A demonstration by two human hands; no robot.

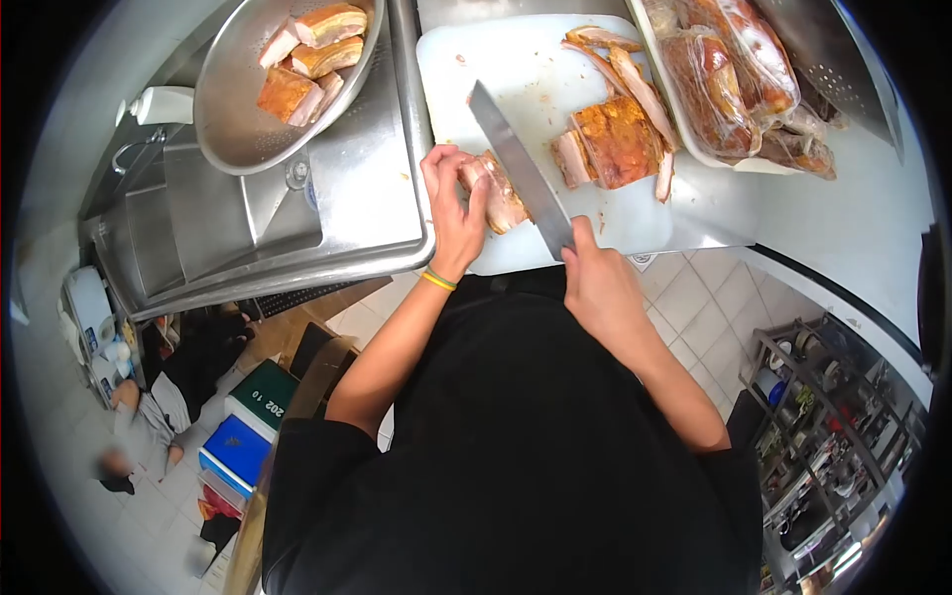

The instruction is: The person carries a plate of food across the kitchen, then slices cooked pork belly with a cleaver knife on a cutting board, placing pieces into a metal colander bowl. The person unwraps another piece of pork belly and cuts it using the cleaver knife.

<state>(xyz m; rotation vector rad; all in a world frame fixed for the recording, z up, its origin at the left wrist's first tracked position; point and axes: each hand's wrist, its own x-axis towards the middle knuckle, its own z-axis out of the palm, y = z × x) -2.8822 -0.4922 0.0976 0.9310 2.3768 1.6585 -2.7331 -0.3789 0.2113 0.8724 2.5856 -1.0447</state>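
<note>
A: State the position of the meat piece [505, 204].
B: It lies on the white cutting board [496, 55], gripped by the left hand [456, 215], the nearer hand.

A: State the right hand [602, 288].
B: Closed around the handle of the knife [520, 164]. The blade lies along the piece's right side, roughly parallel to its long axis, which slants from upper left to lower right. Blade contact cannot be confirmed.

A: Surface and room?
B: A larger slab [625, 144] rests right of the knife. Colander [220, 124] and sink [203, 198] stand left; a tray [671, 94] of wrapped meat, right. Beyond: tiled floor [694, 296], another person [167, 405] far left.
</note>
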